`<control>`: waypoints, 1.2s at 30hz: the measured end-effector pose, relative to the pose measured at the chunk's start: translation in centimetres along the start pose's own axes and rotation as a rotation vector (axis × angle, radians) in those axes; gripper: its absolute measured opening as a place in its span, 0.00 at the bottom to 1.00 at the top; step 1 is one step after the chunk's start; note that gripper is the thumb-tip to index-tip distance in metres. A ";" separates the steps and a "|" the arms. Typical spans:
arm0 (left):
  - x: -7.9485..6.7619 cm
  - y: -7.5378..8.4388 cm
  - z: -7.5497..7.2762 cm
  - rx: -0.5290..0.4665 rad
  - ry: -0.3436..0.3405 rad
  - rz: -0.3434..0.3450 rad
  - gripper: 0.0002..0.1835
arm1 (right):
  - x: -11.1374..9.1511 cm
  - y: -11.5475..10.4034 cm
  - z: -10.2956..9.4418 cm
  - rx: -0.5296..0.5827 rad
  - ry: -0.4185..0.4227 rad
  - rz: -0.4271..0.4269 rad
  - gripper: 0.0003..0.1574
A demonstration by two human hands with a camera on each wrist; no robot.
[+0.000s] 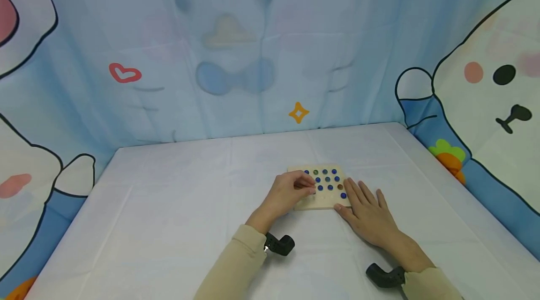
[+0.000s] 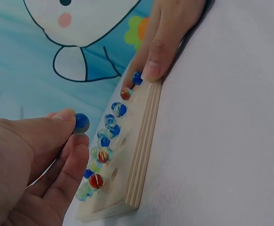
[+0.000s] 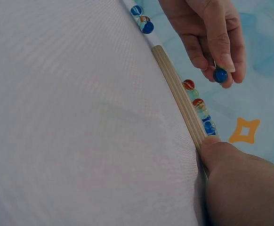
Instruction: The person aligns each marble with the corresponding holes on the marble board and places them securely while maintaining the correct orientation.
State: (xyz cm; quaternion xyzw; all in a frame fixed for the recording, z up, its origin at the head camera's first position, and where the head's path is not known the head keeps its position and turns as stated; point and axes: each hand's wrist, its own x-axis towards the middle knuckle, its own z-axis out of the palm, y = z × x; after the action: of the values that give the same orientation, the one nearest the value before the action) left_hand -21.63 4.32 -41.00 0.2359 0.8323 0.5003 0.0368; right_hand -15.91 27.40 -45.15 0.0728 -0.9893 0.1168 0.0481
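Note:
A light wooden board (image 1: 317,203) with rows of round hollows lies on the table. Several glass marbles sit in it, mostly blue, with red-streaked ones (image 2: 96,181) and pale green ones (image 2: 95,165) too. Above the board's left part, my left hand (image 1: 291,192) pinches a blue marble (image 2: 82,123) between thumb and fingers and hides some hollows in the head view. My right hand (image 1: 371,215) rests at the board's right edge with straight fingers. Its thumb lies against the near right corner, beside another blue marble (image 2: 137,78).
In the right wrist view, a few loose marbles (image 3: 146,25) lie past the board's far end. White cloth covers the table (image 1: 168,225), and a blue cartoon curtain (image 1: 236,79) hangs behind it. Each wrist wears a black camera mount (image 1: 280,245).

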 end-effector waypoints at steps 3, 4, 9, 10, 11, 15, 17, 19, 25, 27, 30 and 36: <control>0.3 0.1 0.5 0.009 -0.008 0.008 0.07 | 0.0 0.0 0.0 0.001 0.000 0.000 0.53; 0.4 0.2 0.7 0.013 -0.011 0.010 0.07 | 0.0 0.0 0.0 0.003 0.000 -0.001 0.53; 0.7 0.6 1.4 0.016 -0.015 0.023 0.07 | -0.1 -0.1 -0.2 0.011 0.003 -0.005 0.53; 0.7 0.7 1.6 0.020 -0.014 0.028 0.07 | -0.1 -0.1 -0.2 0.011 0.003 -0.006 0.53; 0.8 0.8 1.7 0.022 -0.014 0.030 0.07 | -0.1 -0.2 -0.2 0.010 0.004 -0.006 0.53; 0.9 1.0 2.4 0.036 -0.024 0.040 0.08 | -0.1 -0.3 -0.3 0.010 0.004 -0.007 0.53; 1.1 1.1 2.8 0.038 -0.028 0.041 0.07 | -0.2 -0.3 -0.3 0.011 0.003 -0.008 0.53; 1.2 1.1 3.2 0.032 -0.029 0.045 0.07 | -0.2 -0.4 -0.2 0.013 0.004 -0.010 0.53; 1.4 1.4 4.2 0.037 -0.003 0.060 0.06 | -0.1 -0.2 -0.1 -0.001 0.011 -0.015 0.53; 1.4 1.5 4.5 0.053 0.006 0.064 0.07 | -0.1 -0.2 0.0 -0.001 0.010 -0.016 0.53; 1.5 1.6 4.9 0.079 0.011 0.061 0.07 | -0.1 -0.2 0.0 0.004 0.008 -0.016 0.53; 1.6 1.6 5.5 0.146 0.013 0.088 0.06 | -0.1 -0.3 -0.1 0.005 0.006 -0.017 0.53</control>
State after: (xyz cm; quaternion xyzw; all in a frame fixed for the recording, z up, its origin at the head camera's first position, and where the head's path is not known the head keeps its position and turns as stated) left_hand -20.89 10.10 -42.12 0.2711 0.8556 0.4409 -0.0077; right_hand -15.78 27.18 -45.00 0.0808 -0.9882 0.1189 0.0520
